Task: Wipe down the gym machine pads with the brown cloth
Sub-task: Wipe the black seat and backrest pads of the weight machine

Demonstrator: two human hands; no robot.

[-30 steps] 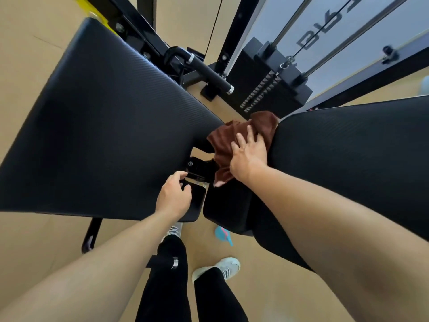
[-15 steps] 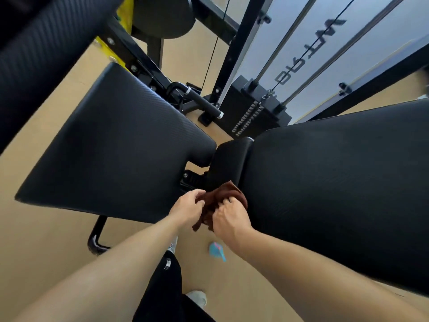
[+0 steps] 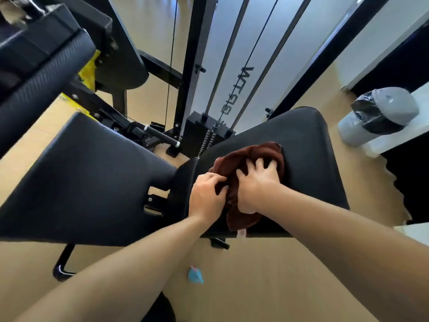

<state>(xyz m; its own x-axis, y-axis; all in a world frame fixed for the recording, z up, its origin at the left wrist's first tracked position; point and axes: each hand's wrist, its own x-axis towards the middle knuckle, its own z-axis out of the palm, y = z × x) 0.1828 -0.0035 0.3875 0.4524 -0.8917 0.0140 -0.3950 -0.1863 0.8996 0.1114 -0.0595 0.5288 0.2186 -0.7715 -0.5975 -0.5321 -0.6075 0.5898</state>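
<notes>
**Brown cloth on right-hand pad, both hands engaged**

The brown cloth (image 3: 253, 166) lies bunched on the near-left part of the right pad (image 3: 308, 163), a black textured cushion, with one end trailing over the pad's near edge. The right hand (image 3: 256, 182) rests on top of the cloth with fingers spread and bent at the tips, pressing the fabric down against the pad. The left hand (image 3: 207, 196) sits just beside it, at the cloth's left edge; its fingers are curled into the fabric and grip a fold of it. Both forearms reach in from the bottom of the view.

A narrower black cushion section (image 3: 183, 180) adjoins the right pad on its left side, under the left hand. Across a gap showing a metal bracket (image 3: 152, 204) lies the left pad (image 3: 92, 173), a wide black cushion, not touched by either hand. A further black padded part (image 3: 39, 73) sits at upper left, with yellow framing (image 3: 89, 70) behind it.

Behind the pads stands the weight stack (image 3: 204, 133) with guide rods (image 3: 222, 61) and a cable (image 3: 170, 66) rising from it. A black handle bar (image 3: 160, 135) lies near its base. On the wooden floor (image 3: 278, 275) below the pads is a small blue object (image 3: 195, 275), identity unclear. A grey bin (image 3: 380, 112) with a dark liner stands well apart at right.
</notes>
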